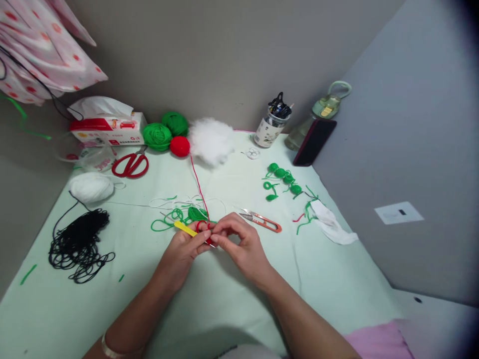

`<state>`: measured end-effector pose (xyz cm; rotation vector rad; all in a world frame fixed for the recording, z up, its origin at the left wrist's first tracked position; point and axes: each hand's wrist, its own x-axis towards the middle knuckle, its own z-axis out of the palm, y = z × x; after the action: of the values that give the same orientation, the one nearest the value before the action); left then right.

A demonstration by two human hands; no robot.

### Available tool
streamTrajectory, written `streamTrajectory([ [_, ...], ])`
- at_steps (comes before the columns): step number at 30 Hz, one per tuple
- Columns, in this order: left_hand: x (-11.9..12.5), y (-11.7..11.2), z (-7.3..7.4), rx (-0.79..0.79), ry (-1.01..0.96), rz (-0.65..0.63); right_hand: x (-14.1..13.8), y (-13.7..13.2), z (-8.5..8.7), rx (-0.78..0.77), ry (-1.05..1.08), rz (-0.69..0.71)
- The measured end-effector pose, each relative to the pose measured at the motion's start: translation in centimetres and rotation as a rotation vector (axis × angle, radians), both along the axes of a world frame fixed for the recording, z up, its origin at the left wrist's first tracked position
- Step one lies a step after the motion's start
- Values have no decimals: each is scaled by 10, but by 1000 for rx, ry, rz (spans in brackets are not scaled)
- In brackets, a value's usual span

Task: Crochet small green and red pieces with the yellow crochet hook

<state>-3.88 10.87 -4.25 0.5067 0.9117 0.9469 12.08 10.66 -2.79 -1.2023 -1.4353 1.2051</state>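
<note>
My left hand (183, 252) is closed, with a yellow-handled crochet hook (184, 228) lying across its thumb and fingers. Red yarn (199, 188) runs down from the red ball (180, 146) and loops round the left fingers. Thumb and fingertips of my right hand (239, 239) pinch together at a small red crochet piece (208, 241) close to the hook's metal tip. Fingers cover most of that piece. Just beyond the hands lies tangled green yarn (175, 219). Orange thread snips (264, 221) rest to the right of them.
Black yarn (80, 244), a white yarn ball (92, 187) and red-handled scissors (130, 165) lie left. Green balls (157, 137), white stuffing (211, 139), a pen jar (268, 130) and a leaning phone (315, 142) line the back. Small green crocheted pieces (288, 178) sit right.
</note>
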Motion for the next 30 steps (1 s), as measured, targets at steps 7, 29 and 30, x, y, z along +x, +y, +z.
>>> streamTrajectory([
  [7,1,0,-2,-15,-52,3,0,-4,-12,283,-295,2],
  [29,0,0,1,-1,-8,6,1,0,-2,5,-38,-59],
  [30,0,0,1,1,-1,9,1,1,-1,-54,18,-69],
])
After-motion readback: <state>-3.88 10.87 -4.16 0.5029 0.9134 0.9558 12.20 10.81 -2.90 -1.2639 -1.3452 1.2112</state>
